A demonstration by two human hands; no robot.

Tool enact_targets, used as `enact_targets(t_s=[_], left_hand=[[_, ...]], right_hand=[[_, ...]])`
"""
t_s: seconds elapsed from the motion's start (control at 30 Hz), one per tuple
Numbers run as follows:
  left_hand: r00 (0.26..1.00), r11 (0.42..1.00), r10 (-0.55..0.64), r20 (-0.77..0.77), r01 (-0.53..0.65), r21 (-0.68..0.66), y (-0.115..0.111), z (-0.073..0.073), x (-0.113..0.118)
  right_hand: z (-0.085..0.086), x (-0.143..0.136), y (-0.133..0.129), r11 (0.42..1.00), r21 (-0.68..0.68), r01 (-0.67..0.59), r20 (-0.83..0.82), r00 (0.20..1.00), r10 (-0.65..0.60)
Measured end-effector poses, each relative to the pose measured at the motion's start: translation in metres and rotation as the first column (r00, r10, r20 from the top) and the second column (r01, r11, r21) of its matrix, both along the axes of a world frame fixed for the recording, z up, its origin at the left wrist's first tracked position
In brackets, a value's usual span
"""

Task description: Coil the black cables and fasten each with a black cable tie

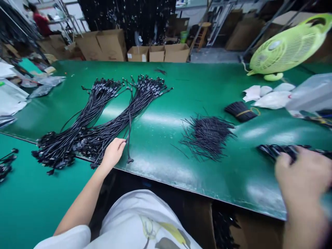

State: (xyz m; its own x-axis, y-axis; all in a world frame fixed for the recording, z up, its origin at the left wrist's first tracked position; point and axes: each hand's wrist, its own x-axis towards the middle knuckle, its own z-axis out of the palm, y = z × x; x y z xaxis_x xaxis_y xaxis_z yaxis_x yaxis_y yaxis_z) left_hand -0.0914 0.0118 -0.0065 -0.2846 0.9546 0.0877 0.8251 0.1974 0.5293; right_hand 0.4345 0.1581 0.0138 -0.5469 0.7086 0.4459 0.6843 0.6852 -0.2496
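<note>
White shirt (140,224) nearest; right hand (302,176) at black bundle (269,150), left hand (113,152) at cables (137,103); I cannot tell either grip's state.

White shirt (129,219), its left sleeve (68,238) short and loose; across the front, a leafy print (172,233) in yellow, grey and pale green, with thin dark lines; left hand (113,153) and right hand (304,174) bare.

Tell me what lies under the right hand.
A black bundle on the green table; dark parts show on either side of the right hand. The hand covers the middle, and blur hides whether it grips.
</note>
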Motion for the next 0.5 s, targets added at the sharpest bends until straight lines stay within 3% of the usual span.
enact_targets(t_s=[0.07,0.1,0.2,0.3,0.37,0.4,0.5], left_hand=[[0.995,0.997,-0.075,-0.061,0.074,-0.025,-0.002,0.001,0.005],[0.991,0.993,-0.11,-0.074,0.106,-0.049,-0.002,0.002,0.006],[0.985,0.99,-0.138,-0.099,0.135,-0.037,0.004,0.011,0.001],[0.976,0.995,-0.07,-0.205,0.083,0.053,0.031,0.031,-0.023],[0.956,1.0,-0.007,-0.295,0.014,0.022,0.059,0.044,-0.047],[0.947,0.998,0.008,-0.322,-0.027,-0.054,0.073,0.049,-0.06],[0.954,0.991,-0.005,-0.301,-0.036,-0.129,0.106,0.054,-0.093]], right_hand=[[0.005,-0.054,-0.002,0.977,0.001,0.213,-0.064,0.975,-0.212],[0.006,-0.083,-0.003,0.976,-0.048,0.212,-0.046,0.976,-0.214],[0.006,-0.174,-0.001,0.975,-0.212,-0.066,0.028,0.997,0.073],[0.007,-0.257,-0.001,0.914,-0.295,-0.277,0.07,0.948,0.31],[0.011,-0.304,-0.002,0.874,-0.326,-0.36,0.085,0.91,0.407],[0.014,-0.324,-0.003,0.859,-0.335,-0.387,0.086,0.895,0.437],[0.024,-0.364,-0.004,0.833,-0.338,-0.437,0.087,0.867,0.49]])
